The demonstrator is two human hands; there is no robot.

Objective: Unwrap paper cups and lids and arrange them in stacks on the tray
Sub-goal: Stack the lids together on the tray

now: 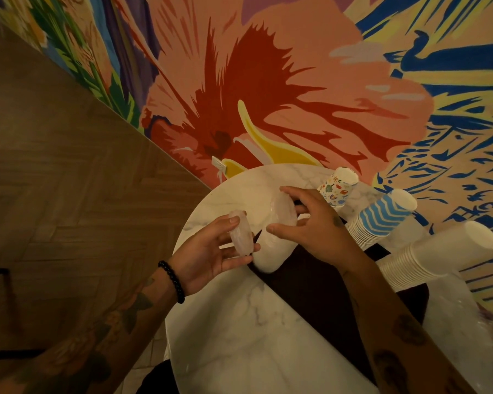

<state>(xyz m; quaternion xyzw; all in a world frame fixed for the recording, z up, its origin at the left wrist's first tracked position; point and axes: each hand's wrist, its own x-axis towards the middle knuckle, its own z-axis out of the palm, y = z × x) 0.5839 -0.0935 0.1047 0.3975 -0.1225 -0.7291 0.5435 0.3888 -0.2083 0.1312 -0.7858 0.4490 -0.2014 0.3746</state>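
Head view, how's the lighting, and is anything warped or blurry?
Head view: dim, warm light, the floor dark at left; the wide lens splays the cup stacks outward at right; the lids in the left hand look soft.

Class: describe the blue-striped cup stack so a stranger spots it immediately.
Find the round marble table below the painted wall. Three cup stacks line its right side. The middle stack alone has blue wavy stripes; the floral stack and plain white stack flank it.
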